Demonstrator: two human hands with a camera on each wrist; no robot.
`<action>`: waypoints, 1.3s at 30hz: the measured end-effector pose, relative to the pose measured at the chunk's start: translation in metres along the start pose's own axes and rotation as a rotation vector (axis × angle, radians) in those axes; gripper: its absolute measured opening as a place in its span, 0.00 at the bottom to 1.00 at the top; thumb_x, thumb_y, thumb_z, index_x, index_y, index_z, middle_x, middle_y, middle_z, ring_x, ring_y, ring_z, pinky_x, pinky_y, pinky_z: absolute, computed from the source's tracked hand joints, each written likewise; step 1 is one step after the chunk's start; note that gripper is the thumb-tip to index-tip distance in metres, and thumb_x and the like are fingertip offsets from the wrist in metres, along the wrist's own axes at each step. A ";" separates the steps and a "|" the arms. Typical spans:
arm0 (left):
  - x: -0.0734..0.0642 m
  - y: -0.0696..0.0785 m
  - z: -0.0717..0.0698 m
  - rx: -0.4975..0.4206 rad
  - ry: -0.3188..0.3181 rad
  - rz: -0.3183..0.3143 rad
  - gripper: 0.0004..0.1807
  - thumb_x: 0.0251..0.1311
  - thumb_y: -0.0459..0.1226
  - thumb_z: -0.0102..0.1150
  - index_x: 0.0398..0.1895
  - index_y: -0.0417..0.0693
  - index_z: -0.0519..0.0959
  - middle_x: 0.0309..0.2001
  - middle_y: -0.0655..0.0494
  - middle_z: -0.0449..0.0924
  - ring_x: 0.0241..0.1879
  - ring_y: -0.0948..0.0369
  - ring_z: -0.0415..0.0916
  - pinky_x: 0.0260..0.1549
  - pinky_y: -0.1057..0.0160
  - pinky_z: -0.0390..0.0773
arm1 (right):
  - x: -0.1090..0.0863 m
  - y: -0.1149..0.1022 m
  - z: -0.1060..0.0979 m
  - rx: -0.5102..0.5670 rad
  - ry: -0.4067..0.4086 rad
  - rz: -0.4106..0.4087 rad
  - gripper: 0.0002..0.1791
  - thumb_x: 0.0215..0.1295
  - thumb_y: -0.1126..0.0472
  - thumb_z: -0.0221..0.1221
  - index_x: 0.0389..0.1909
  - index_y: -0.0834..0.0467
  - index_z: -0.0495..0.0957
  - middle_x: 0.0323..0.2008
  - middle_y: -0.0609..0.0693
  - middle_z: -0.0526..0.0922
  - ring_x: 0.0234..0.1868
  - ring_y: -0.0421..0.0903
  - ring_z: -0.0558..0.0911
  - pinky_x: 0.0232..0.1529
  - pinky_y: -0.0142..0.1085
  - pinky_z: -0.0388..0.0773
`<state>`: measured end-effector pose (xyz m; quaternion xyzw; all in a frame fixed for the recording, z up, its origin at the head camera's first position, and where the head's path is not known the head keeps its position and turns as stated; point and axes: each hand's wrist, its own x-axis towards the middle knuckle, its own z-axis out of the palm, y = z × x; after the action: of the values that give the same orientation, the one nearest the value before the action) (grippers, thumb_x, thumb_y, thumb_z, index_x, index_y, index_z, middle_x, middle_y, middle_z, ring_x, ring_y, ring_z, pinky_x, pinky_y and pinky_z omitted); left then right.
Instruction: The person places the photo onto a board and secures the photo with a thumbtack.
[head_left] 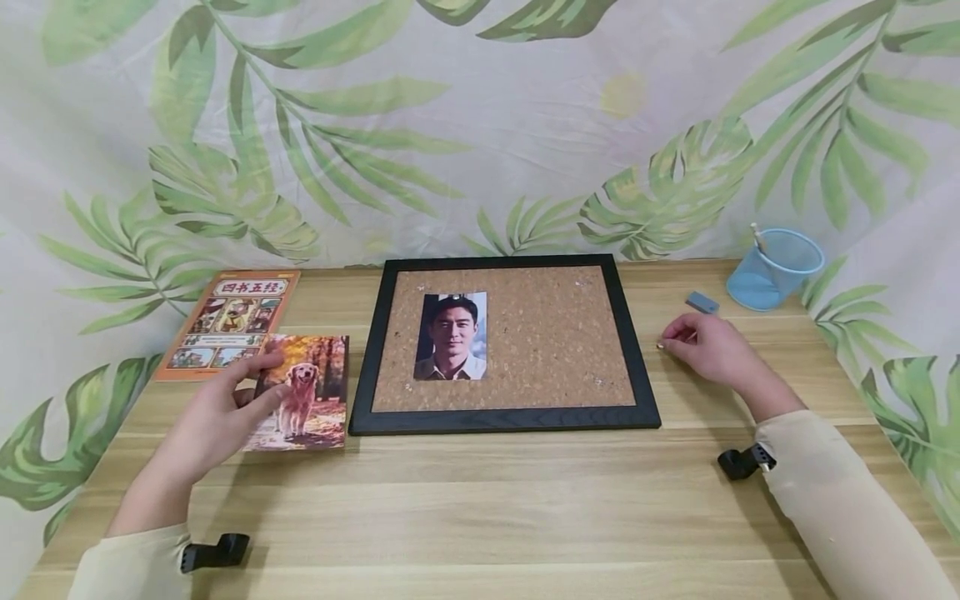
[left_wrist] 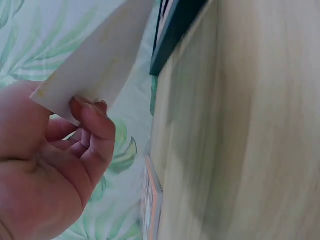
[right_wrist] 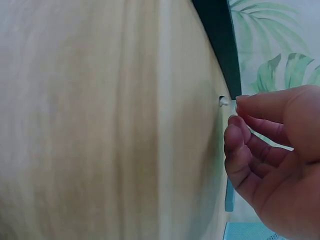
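In the head view my left hand pinches a photo of a golden retriever between thumb and fingers. The photo's pale back shows in the left wrist view. At the board's right, my right hand has its fingertips at a small pushpin. In the right wrist view the pushpin lies just beyond the fingertips, apart from them. A black-framed cork board lies between my hands. On its left part is a portrait photo, with a pale pin at its top edge.
An orange book lies at the left, behind the dog photo. Right of the board is a small blue block. Beside it a blue mesh pen cup holds a stick-like item. A leaf-patterned cloth hangs behind the table.
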<state>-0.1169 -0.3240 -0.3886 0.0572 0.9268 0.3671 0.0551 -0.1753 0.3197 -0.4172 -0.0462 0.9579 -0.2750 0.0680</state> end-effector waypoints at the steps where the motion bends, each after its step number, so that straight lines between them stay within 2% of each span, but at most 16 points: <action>1: 0.000 0.002 0.001 0.000 0.014 0.010 0.30 0.81 0.44 0.58 0.81 0.48 0.69 0.45 0.45 0.80 0.21 0.70 0.66 0.18 0.62 0.73 | 0.001 0.002 0.001 -0.010 -0.005 0.007 0.11 0.77 0.59 0.63 0.46 0.65 0.85 0.38 0.57 0.87 0.39 0.49 0.81 0.43 0.40 0.75; 2: 0.000 0.005 0.001 0.000 0.031 0.023 0.29 0.81 0.44 0.58 0.80 0.49 0.70 0.39 0.50 0.78 0.18 0.67 0.63 0.16 0.61 0.70 | 0.001 0.003 0.002 -0.018 -0.011 0.015 0.12 0.77 0.59 0.64 0.47 0.64 0.85 0.38 0.56 0.87 0.39 0.49 0.81 0.43 0.41 0.75; 5: 0.002 0.015 0.006 0.007 0.063 0.060 0.27 0.81 0.44 0.59 0.78 0.51 0.73 0.24 0.59 0.68 0.17 0.65 0.62 0.15 0.60 0.68 | 0.003 0.007 0.004 -0.029 -0.019 0.022 0.12 0.77 0.58 0.63 0.47 0.65 0.85 0.38 0.57 0.87 0.39 0.49 0.81 0.43 0.41 0.75; 7: 0.005 0.021 0.011 -0.001 0.070 0.089 0.26 0.81 0.42 0.59 0.77 0.50 0.75 0.22 0.62 0.67 0.17 0.65 0.62 0.15 0.61 0.68 | 0.003 0.007 0.005 -0.035 -0.015 0.017 0.12 0.77 0.58 0.64 0.47 0.65 0.85 0.38 0.57 0.87 0.39 0.50 0.81 0.43 0.41 0.75; 10: 0.010 0.032 0.020 -0.029 0.053 0.126 0.25 0.80 0.40 0.60 0.77 0.48 0.75 0.21 0.61 0.66 0.17 0.65 0.63 0.15 0.62 0.68 | 0.004 0.005 0.006 -0.039 -0.014 0.003 0.11 0.77 0.59 0.64 0.46 0.64 0.85 0.37 0.57 0.87 0.39 0.50 0.81 0.43 0.42 0.76; 14: 0.020 0.047 0.034 -0.078 0.026 0.201 0.26 0.78 0.35 0.61 0.76 0.44 0.75 0.33 0.50 0.79 0.22 0.65 0.68 0.18 0.64 0.72 | 0.006 0.004 0.007 -0.041 -0.019 -0.021 0.09 0.76 0.61 0.64 0.45 0.64 0.86 0.37 0.56 0.87 0.39 0.49 0.81 0.43 0.41 0.76; 17: 0.030 0.061 0.046 -0.107 -0.015 0.226 0.27 0.77 0.34 0.61 0.76 0.42 0.75 0.42 0.45 0.82 0.27 0.64 0.72 0.23 0.65 0.76 | 0.007 0.002 0.008 -0.045 -0.016 -0.032 0.07 0.76 0.62 0.64 0.44 0.63 0.86 0.36 0.55 0.87 0.38 0.48 0.81 0.42 0.41 0.75; 20: 0.040 0.075 0.058 -0.129 -0.072 0.217 0.28 0.77 0.35 0.62 0.77 0.42 0.74 0.44 0.45 0.81 0.32 0.61 0.74 0.28 0.66 0.77 | 0.007 0.001 0.009 -0.048 -0.007 -0.037 0.07 0.76 0.63 0.64 0.43 0.63 0.86 0.35 0.55 0.86 0.37 0.48 0.80 0.42 0.40 0.75; 24: 0.054 0.091 0.072 -0.145 -0.135 0.209 0.29 0.78 0.37 0.61 0.79 0.43 0.72 0.47 0.44 0.79 0.37 0.56 0.73 0.30 0.65 0.75 | 0.005 -0.001 0.009 -0.045 -0.003 -0.042 0.06 0.76 0.63 0.64 0.42 0.62 0.86 0.35 0.54 0.86 0.37 0.47 0.80 0.41 0.39 0.75; 30: 0.070 0.105 0.089 -0.161 -0.184 0.247 0.32 0.76 0.36 0.63 0.81 0.43 0.69 0.63 0.42 0.80 0.46 0.54 0.78 0.35 0.65 0.79 | 0.000 -0.007 0.005 -0.033 0.016 -0.047 0.06 0.75 0.62 0.64 0.42 0.62 0.86 0.36 0.55 0.87 0.38 0.48 0.81 0.42 0.41 0.76; 35: 0.081 0.115 0.100 -0.149 -0.211 0.278 0.34 0.75 0.37 0.64 0.81 0.42 0.68 0.53 0.43 0.80 0.42 0.55 0.74 0.34 0.64 0.75 | -0.005 -0.011 0.002 -0.024 0.050 -0.046 0.06 0.75 0.63 0.64 0.42 0.62 0.86 0.37 0.56 0.88 0.39 0.49 0.82 0.43 0.42 0.77; 37: 0.085 0.119 0.105 -0.139 -0.228 0.284 0.35 0.75 0.38 0.64 0.82 0.43 0.67 0.54 0.44 0.80 0.43 0.54 0.74 0.37 0.62 0.76 | -0.007 -0.013 0.001 -0.018 0.056 -0.041 0.06 0.75 0.63 0.63 0.42 0.62 0.86 0.37 0.56 0.88 0.39 0.49 0.82 0.44 0.42 0.77; 39: 0.089 0.124 0.111 -0.125 -0.242 0.282 0.36 0.76 0.39 0.64 0.83 0.45 0.66 0.62 0.43 0.79 0.49 0.53 0.77 0.44 0.58 0.79 | -0.008 -0.013 0.001 -0.010 0.057 -0.043 0.06 0.75 0.63 0.64 0.42 0.63 0.86 0.36 0.56 0.88 0.39 0.49 0.82 0.44 0.42 0.77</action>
<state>-0.1807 -0.1466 -0.3897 0.2266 0.8715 0.4186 0.1176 -0.1667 0.3089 -0.4101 -0.0593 0.9596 -0.2730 0.0342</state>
